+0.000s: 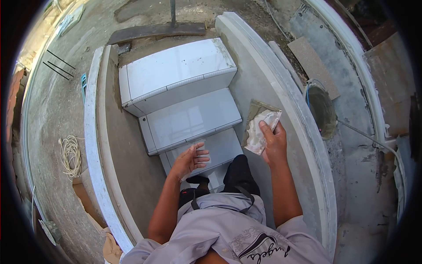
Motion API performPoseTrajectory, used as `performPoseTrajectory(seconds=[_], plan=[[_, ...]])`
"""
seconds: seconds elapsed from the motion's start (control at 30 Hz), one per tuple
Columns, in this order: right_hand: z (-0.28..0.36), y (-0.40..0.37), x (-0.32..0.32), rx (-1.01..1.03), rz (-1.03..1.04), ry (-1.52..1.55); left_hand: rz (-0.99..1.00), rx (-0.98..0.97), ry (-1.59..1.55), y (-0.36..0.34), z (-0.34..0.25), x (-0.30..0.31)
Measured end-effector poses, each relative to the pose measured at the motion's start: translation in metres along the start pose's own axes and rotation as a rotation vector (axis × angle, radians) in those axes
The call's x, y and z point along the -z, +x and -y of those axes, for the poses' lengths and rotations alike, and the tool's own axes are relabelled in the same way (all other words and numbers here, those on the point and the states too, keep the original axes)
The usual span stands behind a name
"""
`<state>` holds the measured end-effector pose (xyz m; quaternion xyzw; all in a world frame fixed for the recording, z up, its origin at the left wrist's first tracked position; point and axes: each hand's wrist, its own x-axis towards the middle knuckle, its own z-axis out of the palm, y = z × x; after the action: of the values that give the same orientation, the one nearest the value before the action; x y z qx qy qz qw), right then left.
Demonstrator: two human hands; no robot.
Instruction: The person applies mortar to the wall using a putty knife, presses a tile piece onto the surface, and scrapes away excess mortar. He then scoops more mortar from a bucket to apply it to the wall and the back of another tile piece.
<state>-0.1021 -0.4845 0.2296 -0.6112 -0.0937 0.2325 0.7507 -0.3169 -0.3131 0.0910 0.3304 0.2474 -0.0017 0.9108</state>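
My right hand (pixel 274 143) grips a broken-edged piece of tile (pixel 257 132), its thumb on the face turned up to me. Grey mortar coats the upper part of that face, and the rest looks whitish pink. The piece is held up near the right side wall. My left hand (pixel 192 160) has nothing in it, its fingers apart above the lower step (pixel 220 147). Beyond it rise the white-tiled middle step (pixel 193 116) and top step (pixel 178 66), both with dark joint lines along their front edges.
Low concrete walls, left (pixel 94 114) and right (pixel 281 79), flank the steps. Outside the right wall are a bucket (pixel 323 112) and a flat board (pixel 314 66). Coiled rope (pixel 70 156) and cardboard (pixel 88 200) lie on the left. A dark plank (pixel 156 31) and post (pixel 172 11) stand beyond the top step.
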Motion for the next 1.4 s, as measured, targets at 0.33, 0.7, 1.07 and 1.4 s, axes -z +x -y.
performPoseTrajectory(seconds=[0.33, 0.7, 1.07, 1.4], plan=[[0.196, 0.169, 0.292, 0.096, -0.199, -1.049, -0.512, -0.030, -0.046, 0.017, 0.026, 0.026], [0.051, 0.265, 0.422, -0.193, 0.243, -1.582, -0.435, 0.123, 0.384, 0.117, 0.068, -0.103], [-0.001, 0.278, 0.395, -0.353, 0.610, -1.689, -0.365, 0.210, 0.504, 0.145, 0.087, -0.149], [0.013, 0.299, 0.386, -0.546, 0.628, -1.394, -0.416, 0.204, 0.460, 0.142, 0.108, -0.150]])
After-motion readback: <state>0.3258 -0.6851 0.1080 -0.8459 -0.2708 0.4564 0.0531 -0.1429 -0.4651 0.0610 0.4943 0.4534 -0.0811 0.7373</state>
